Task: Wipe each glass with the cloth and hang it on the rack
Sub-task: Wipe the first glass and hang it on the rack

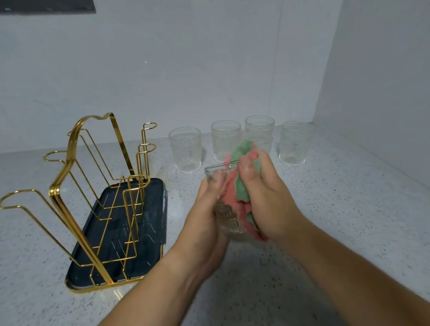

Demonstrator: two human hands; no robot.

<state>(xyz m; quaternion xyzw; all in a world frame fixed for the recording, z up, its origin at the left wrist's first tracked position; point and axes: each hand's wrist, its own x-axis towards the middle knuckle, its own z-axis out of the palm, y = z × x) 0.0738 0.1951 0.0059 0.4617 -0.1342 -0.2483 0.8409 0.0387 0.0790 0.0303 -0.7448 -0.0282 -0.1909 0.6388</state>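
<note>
My left hand (204,216) grips a clear ribbed glass (228,220) above the counter, rim tilted away from me. My right hand (269,197) holds a pink and green cloth (241,186) bunched against the glass, part of it pushed over the rim. Several more ribbed glasses stand upright in a row behind my hands, among them one at the left (186,149) and one at the right (294,143). The gold wire rack (80,191) stands to the left with no glasses on its arms.
The rack sits in a dark tray (152,229) on a speckled pale counter (346,229). White walls meet in a corner at the back right. A dark panel (33,5) hangs on the wall at top left.
</note>
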